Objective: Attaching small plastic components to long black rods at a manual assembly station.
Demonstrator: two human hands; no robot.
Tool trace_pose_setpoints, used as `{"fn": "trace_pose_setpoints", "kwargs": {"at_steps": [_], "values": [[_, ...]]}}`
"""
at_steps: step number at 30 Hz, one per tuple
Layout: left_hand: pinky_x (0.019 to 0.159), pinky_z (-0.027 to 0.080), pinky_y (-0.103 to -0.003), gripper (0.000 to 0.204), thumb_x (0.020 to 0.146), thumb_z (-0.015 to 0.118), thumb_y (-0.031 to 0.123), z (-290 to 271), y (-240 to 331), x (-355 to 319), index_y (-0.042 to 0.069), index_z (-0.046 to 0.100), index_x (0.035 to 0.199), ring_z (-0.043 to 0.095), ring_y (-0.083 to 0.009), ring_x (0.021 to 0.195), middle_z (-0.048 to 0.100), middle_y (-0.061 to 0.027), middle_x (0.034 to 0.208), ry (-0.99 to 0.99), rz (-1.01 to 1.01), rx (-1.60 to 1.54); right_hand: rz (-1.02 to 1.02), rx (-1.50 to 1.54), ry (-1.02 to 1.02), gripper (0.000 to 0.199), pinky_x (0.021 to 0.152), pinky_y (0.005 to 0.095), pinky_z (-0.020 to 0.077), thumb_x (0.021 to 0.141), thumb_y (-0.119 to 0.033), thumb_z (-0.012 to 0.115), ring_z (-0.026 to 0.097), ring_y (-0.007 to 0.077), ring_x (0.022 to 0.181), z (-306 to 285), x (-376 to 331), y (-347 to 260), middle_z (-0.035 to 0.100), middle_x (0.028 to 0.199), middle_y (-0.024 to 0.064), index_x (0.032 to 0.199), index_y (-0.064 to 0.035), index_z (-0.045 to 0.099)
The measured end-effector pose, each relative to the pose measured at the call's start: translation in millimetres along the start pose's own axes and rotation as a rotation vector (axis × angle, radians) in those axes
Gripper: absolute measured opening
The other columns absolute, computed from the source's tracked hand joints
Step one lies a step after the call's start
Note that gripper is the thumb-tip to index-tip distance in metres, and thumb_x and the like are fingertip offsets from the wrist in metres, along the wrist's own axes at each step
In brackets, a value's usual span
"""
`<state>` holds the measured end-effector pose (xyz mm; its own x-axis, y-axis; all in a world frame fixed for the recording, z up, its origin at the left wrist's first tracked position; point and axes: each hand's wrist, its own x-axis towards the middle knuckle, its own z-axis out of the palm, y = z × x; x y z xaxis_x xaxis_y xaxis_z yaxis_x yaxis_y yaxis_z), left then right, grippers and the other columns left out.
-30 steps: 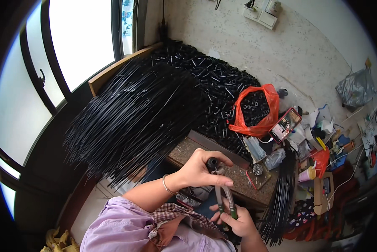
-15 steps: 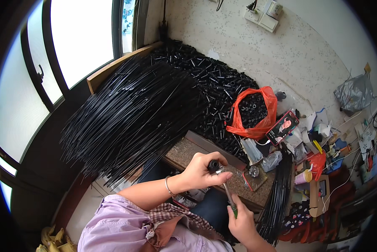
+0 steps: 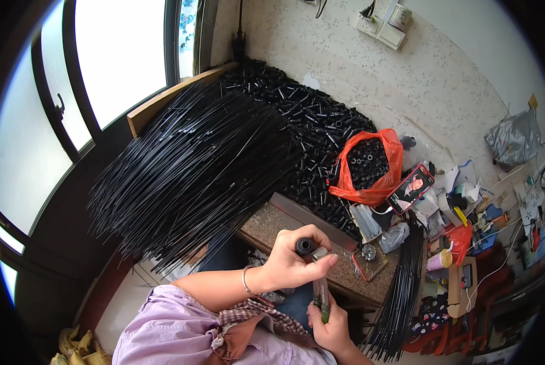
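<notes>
My left hand (image 3: 296,260) is closed around a short black tube-like fitting (image 3: 304,246), its open round end facing up. The left thumb lies against the silvery head of a long metal tool (image 3: 321,289), right beside the fitting. Below it, my right hand (image 3: 331,330) grips the tool by its green handle, fingers wrapped round. Two slim shafts seem to show, like those of pliers, though I cannot make out the exact kind. Both hands are over my lap, at the near edge of a speckled brown board (image 3: 266,222).
Long thin black rods (image 3: 181,164) lie left. Beyond, black fittings (image 3: 312,115) are heaped against the wall. A red plastic bag (image 3: 396,155) holds more fittings. A phone (image 3: 410,188) leans beside it. More rods (image 3: 400,292) hang right, near a cup (image 3: 439,260).
My right hand has moved left and slightly down, bringing the tool more upright. The left hand has shifted a little, and the fitting's round end shows more plainly.
</notes>
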<state>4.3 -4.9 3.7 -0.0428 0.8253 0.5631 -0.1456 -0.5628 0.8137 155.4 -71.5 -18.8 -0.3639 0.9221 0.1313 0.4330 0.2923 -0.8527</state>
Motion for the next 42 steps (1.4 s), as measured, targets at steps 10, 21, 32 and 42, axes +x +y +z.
{"fn": "trace_pose_setpoints", "kwargs": {"at_steps": [10,21,32,42], "values": [[0.044,0.029,-0.016,0.031,0.073,0.049,0.024,-20,0,0,-0.004,0.049,0.086,0.037,-0.0030,0.048,0.043,0.0018,0.054,-0.081,-0.031,0.021,0.140,-0.613,0.132,0.041,0.068,0.0325,0.0382,0.067,-0.029,0.053,0.046,0.0277,0.083,-30,38,60,0.045,0.088,0.0148,0.092,0.0024,0.046],[0.041,0.029,-0.015,0.041,0.066,0.057,0.022,-39,8,2,-0.005,0.043,0.093,0.039,-0.0037,0.045,0.044,0.0008,0.053,-0.112,-0.106,-0.203,0.097,-0.924,0.229,0.042,0.071,0.0338,0.0316,0.067,-0.033,0.051,0.038,0.0226,0.087,-7,39,107,0.043,0.086,0.0086,0.094,-0.0014,0.044],[0.054,0.036,-0.020,0.059,0.072,0.049,0.033,-28,47,51,-0.002,0.025,0.113,0.043,-0.0114,0.066,0.042,-0.0060,0.078,0.063,0.064,-0.545,-0.069,-0.178,0.309,0.047,0.071,0.0279,0.0398,0.061,-0.011,0.061,0.053,0.0215,0.079,-54,4,19,0.049,0.098,0.0102,0.103,-0.0048,0.042],[0.058,0.039,-0.020,0.024,0.071,0.053,0.016,-60,-5,7,-0.004,0.053,0.086,0.048,-0.0083,0.062,0.053,-0.0043,0.068,-0.332,-0.605,-0.078,0.663,-0.873,0.792,0.035,0.066,0.0360,0.0380,0.061,-0.013,0.058,0.049,0.0332,0.077,-220,-54,145,0.052,0.083,0.0189,0.092,-0.0010,0.048]]}}
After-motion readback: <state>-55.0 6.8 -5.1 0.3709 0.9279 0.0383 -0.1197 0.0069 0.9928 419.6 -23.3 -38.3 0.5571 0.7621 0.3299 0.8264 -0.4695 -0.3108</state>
